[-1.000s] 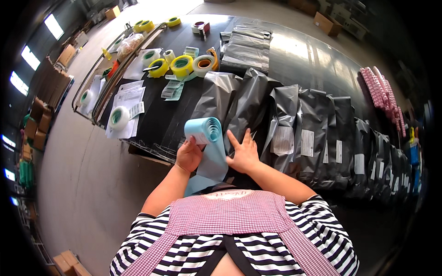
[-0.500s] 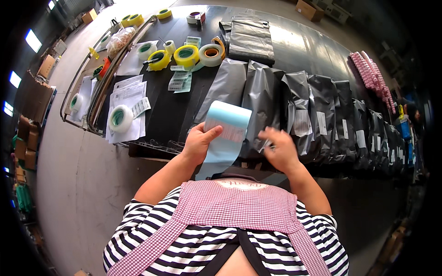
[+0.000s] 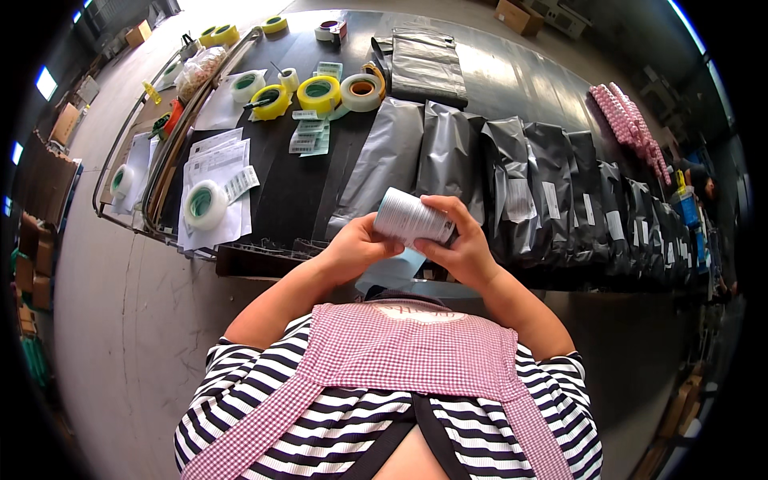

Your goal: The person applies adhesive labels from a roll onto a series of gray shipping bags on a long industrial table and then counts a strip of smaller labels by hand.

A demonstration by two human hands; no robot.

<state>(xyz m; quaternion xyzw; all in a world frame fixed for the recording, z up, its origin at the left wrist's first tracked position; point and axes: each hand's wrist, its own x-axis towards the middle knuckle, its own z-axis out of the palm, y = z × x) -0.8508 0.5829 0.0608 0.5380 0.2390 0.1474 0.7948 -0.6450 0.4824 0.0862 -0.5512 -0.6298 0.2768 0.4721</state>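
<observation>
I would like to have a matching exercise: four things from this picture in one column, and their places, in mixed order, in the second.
Things:
1. Label roll
2. Papers
3. Black pen
4. Pink bundle

Places:
A. Beyond the row of black parcels
B. Against a yellow tape roll
C. Held by the left hand and right hand
D. Under a white tape roll

Pairs: 1-C, 2-D, 3-B, 4-A

On the counter (image 3: 512,80), papers (image 3: 216,164) are noted under a tape roll (image 3: 214,214); beyond its far edge, a carton (image 3: 518,16) is seen.
</observation>
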